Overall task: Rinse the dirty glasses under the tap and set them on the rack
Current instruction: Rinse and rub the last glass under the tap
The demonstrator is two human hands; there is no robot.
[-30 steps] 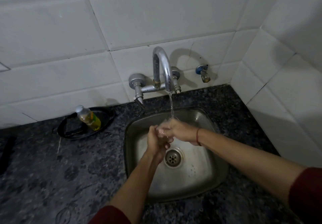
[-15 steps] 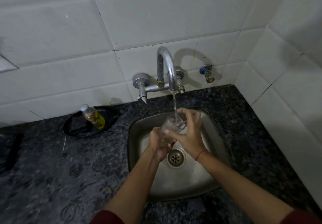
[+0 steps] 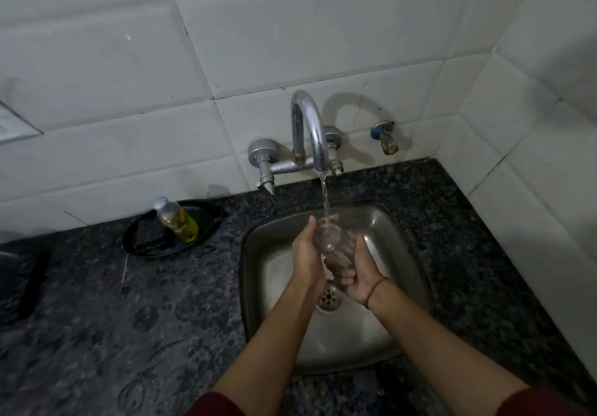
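Rinsing a glass [image 3: 329, 237] under the tap [image 3: 309, 131], left hand [image 3: 305, 254] and right hand [image 3: 360, 275] curled round it. Likely emptying next, then finding the rack, none visible.

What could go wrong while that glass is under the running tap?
The wet glass could slip from the left hand and right hand and crack against the sink. Water from the tap may splash off its rim onto the counter. No rack is in view, so a dripping carry likely follows.
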